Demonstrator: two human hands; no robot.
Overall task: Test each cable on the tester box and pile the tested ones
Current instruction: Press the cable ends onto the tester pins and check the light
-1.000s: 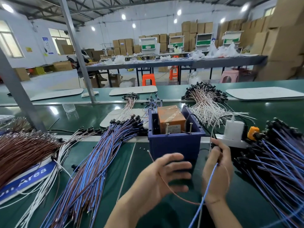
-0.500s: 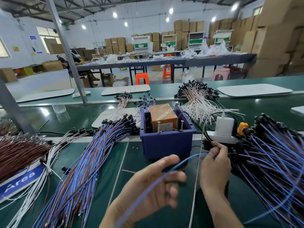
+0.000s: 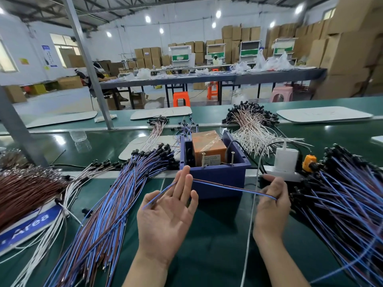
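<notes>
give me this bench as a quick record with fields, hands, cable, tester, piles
left hand: palm up, fingers straight, cable lies across them
right hand: holds the cable's other end
cable: blue and brown, stretched between the hands, in front of the bin
tester box: orange, inside the blue bin
left pile: blue and brown cables
right pile: blue cables, black connectors
far pile: white cables behind the bin
power strip: right of the bin, white charger plugged in
</notes>
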